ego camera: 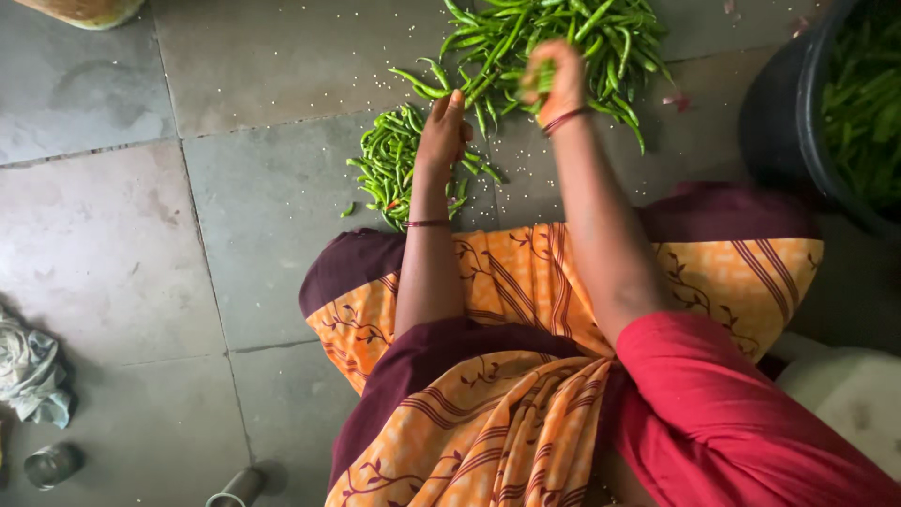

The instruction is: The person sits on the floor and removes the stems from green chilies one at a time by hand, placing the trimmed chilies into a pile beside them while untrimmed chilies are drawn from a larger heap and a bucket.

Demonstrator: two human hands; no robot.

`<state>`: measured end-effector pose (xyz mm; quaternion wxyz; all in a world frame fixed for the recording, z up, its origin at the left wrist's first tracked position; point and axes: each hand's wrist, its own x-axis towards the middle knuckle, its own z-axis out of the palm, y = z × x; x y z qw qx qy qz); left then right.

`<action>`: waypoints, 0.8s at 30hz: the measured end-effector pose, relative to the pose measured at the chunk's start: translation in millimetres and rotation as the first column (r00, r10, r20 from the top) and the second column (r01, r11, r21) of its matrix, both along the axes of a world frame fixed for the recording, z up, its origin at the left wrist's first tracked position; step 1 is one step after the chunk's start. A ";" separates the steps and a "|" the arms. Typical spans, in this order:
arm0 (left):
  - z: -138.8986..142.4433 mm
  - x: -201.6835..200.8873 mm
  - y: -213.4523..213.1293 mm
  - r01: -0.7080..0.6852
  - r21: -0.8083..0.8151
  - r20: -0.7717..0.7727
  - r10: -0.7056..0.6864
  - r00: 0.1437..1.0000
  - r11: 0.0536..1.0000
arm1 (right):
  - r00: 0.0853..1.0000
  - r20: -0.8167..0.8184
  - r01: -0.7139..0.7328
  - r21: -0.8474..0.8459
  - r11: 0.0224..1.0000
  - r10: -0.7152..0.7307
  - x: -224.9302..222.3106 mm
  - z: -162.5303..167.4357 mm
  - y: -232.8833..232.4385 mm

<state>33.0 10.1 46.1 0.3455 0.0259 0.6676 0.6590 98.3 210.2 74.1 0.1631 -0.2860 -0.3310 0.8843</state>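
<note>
Stone floor (235, 216), both hands (502, 108) outstretched into green chillies (554, 38)

Crumpled cloth (33, 376), steel cup (52, 465)

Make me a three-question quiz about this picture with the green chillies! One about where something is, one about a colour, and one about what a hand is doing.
1. Where is the black tub?
A. upper right
B. lower left
C. centre

2. What colour is the sleeve?
A. blue
B. red
C. white

3. What is the right hand doing?
A. resting on the lap
B. holding a cup
C. gripping chillies from the big pile

Answers:
1 A: it sits at the right edge, full of chillies.
2 B: the upper arm is covered in red.
3 C: its fingers are closed on green chillies, while the left hand touches the smaller pile.
</note>
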 end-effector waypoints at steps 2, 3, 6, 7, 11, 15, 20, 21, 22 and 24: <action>-4.9 -10.4 -2.9 -0.066 -0.034 -0.033 0.065 0.997 0.997 | 0.968 0.217 0.096 0.140 0.985 -0.125 3.1 -4.0 36.6; -6.6 -15.5 -4.1 -0.121 -0.023 -0.019 0.121 0.993 0.992 | 0.935 0.313 0.045 0.361 0.932 -0.166 6.5 -7.7 49.2; -8.9 -21.7 -8.0 -0.225 0.005 0.010 0.225 0.974 0.974 | 0.799 0.498 -0.291 0.810 0.508 -0.336 19.7 -23.7 53.2; -8.2 -21.2 -9.3 -0.221 0.010 0.003 0.221 0.975 0.975 | 0.757 0.551 -0.395 0.814 0.427 -0.350 22.7 -28.0 48.0; -4.6 -13.7 -12.4 -0.173 -0.029 0.008 0.174 0.985 0.984 | 0.705 0.608 -0.581 0.790 0.196 -0.365 26.3 -36.7 15.5; 2.1 -1.6 -18.7 -0.154 -0.041 -0.092 0.150 0.984 0.987 | 0.660 0.645 -0.632 0.754 0.180 -0.384 32.4 -26.0 -1.8; 8.5 15.9 -29.5 -0.133 -0.155 -0.320 0.077 0.944 0.979 | 0.757 0.614 -0.572 0.788 0.227 -0.225 43.4 -4.9 -20.1; 9.8 20.2 -30.5 -0.110 -0.161 -0.390 0.040 0.920 0.981 | 0.849 0.506 -0.477 0.858 0.189 -0.156 42.3 -1.0 -29.2; 11.2 24.7 -30.9 -0.085 -0.166 -0.461 -0.001 0.887 0.982 | 0.920 0.382 -0.366 0.917 0.160 -0.085 39.5 3.5 -38.4; 15.1 30.9 -29.6 -0.007 -0.180 -0.480 -0.082 0.873 0.984 | 0.971 0.228 -0.235 0.967 -0.097 -0.076 37.9 10.2 -64.4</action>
